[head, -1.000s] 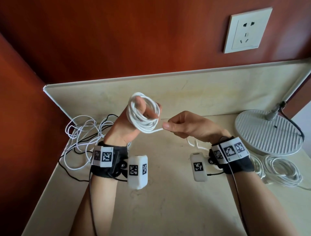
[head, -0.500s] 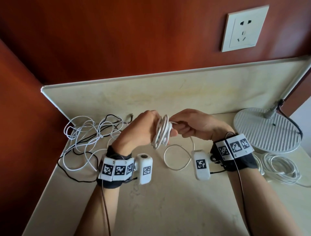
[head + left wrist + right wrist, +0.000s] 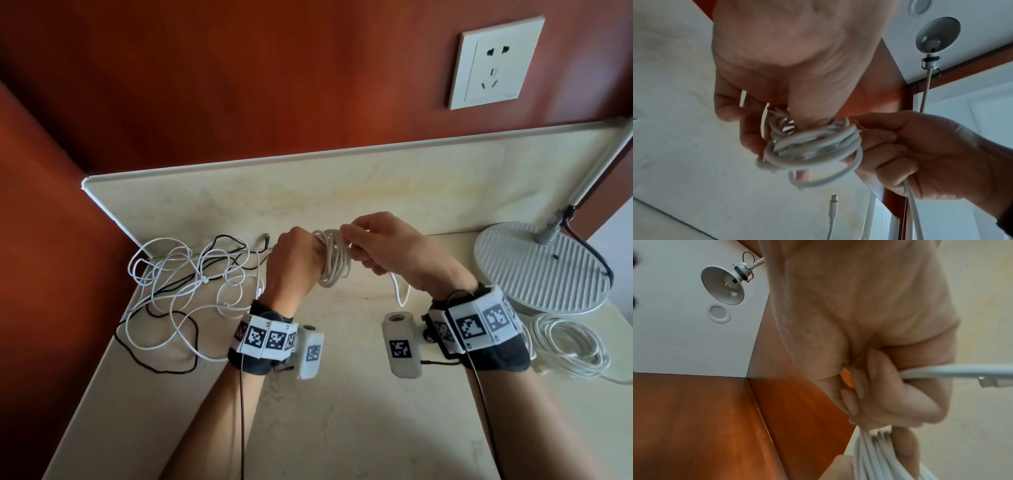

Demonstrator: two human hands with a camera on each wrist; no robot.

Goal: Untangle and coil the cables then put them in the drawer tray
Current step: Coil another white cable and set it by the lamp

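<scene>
A white cable coil (image 3: 334,262) hangs between my two hands above the beige counter (image 3: 342,428). My left hand (image 3: 291,263) grips the coil (image 3: 813,146) with fingers curled through its loops. My right hand (image 3: 380,246) pinches the loose end of the same white cable (image 3: 953,372) at the top of the coil; its tail (image 3: 399,291) drops toward the counter, plug (image 3: 833,203) dangling. At the left lies a tangle of white and black cables (image 3: 191,284). No drawer tray is in view.
A round white lamp base (image 3: 541,267) stands at the right with a coiled white cable (image 3: 568,346) in front of it. A raised backsplash (image 3: 342,185) lines the counter's rear, red-brown walls behind and left, and a wall socket (image 3: 493,65) above.
The left hand has lowered and turned the coil sideways. The right hand moved up onto the coil's top, and the loose loop below it has shortened.
</scene>
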